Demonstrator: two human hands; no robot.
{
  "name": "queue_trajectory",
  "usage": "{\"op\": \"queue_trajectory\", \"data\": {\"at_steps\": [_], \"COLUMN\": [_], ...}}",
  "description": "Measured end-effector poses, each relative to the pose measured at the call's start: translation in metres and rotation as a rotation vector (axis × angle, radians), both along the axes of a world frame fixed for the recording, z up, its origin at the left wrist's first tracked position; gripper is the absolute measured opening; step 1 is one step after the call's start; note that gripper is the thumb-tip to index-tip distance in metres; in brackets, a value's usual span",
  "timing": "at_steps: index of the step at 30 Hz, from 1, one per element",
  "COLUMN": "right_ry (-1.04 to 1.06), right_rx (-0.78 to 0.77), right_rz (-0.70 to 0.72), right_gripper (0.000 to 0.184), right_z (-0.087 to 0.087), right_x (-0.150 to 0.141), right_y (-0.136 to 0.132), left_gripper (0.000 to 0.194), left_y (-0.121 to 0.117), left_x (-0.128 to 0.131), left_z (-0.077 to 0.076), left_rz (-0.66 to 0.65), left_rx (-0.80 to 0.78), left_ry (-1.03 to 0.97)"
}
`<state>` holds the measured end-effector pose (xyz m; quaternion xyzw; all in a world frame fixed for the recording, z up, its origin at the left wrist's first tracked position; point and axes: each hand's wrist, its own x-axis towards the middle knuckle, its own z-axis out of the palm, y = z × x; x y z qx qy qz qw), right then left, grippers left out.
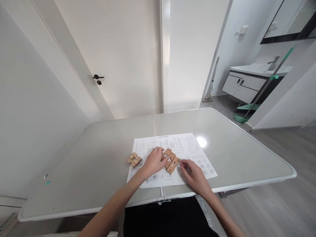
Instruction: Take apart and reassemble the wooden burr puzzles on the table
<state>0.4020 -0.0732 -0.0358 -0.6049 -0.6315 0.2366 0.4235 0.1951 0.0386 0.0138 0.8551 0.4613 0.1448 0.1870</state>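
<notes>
Flat, slotted wooden puzzle pieces (173, 164) lie side by side on a large printed paper sheet (197, 164). My left hand (154, 162) is curled at their left side, its thumb over one piece and its fingers at the upper edge. At their right end is my right hand (194, 174), with thumb and fingertips drawn together in a pinch. Whether anything small sits between those fingertips is too fine to see. Left of my left hand, a compact cluster of notched wooden pieces (134, 160) rests across the sheet's left edge.
The grey folding table (98, 164) has a pale rim and a seam down its middle. A closed white door (130, 59) stands behind it. To the right are a washbasin cabinet (243, 85), a mop (212, 82) and a green dustpan (242, 118).
</notes>
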Motion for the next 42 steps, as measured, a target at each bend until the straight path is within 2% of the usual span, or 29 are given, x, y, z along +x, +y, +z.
{"op": "queue_trajectory", "data": {"at_steps": [2, 5, 7, 11, 16, 19, 22, 25, 29, 34, 39, 42], "right_ry": [-0.038, -0.159, -0.234, -0.260, -0.028, 0.168, 0.284, 0.376, 0.495, 0.621, 0.637, 0.656], "right_rx": [0.042, 0.107, 0.137, 0.144, 0.145, 0.210, 0.261, 0.268, 0.217, 0.186, 0.167, 0.161], "right_rz": [-0.028, -0.015, 0.032, 0.050, 0.040, 0.061, 0.139, 0.233, 0.345, 0.421, 0.440, 0.455], "right_gripper": [0.034, 0.058, 0.068, 0.063, 0.060, 0.057, 0.059, 0.064, 0.071, 0.074, 0.073, 0.072], "right_z": [0.002, 0.005, 0.006, 0.009, 0.030, 0.050, 0.065, 0.070, 0.069, 0.065, 0.066, 0.065], "right_x": [-0.002, -0.009, -0.014, -0.019, -0.011, -0.012, -0.020, -0.026, -0.028, -0.028, -0.024, -0.022], "right_y": [0.001, 0.004, 0.007, 0.011, 0.001, -0.008, -0.012, -0.015, -0.022, -0.027, -0.028, -0.029], "left_gripper": [0.026, 0.027, 0.031, 0.036, 0.039, 0.044, 0.045, 0.045, 0.045, 0.044, 0.043, 0.043], "left_y": [-0.004, -0.008, -0.010, -0.014, -0.025, -0.036, -0.046, -0.052, -0.058, -0.063, -0.067, -0.071], "left_x": [-0.001, -0.003, -0.004, -0.008, -0.030, -0.041, -0.045, -0.049, -0.056, -0.057, -0.056, -0.057], "left_z": [-0.009, -0.018, -0.020, -0.012, 0.010, 0.023, 0.033, 0.041, 0.045, 0.045, 0.054, 0.058], "left_rz": [0.037, 0.063, 0.059, 0.058, 0.116, 0.039, -0.037, -0.068, -0.074, -0.101, -0.088, -0.085], "left_rx": [0.035, 0.076, 0.088, 0.047, -0.257, -0.551, -0.806, -0.936, -1.048, -1.110, -1.018, -1.019], "left_ry": [0.003, 0.002, -0.012, -0.074, -0.327, -0.523, -0.673, -0.737, -0.779, -0.792, -0.718, -0.699]}}
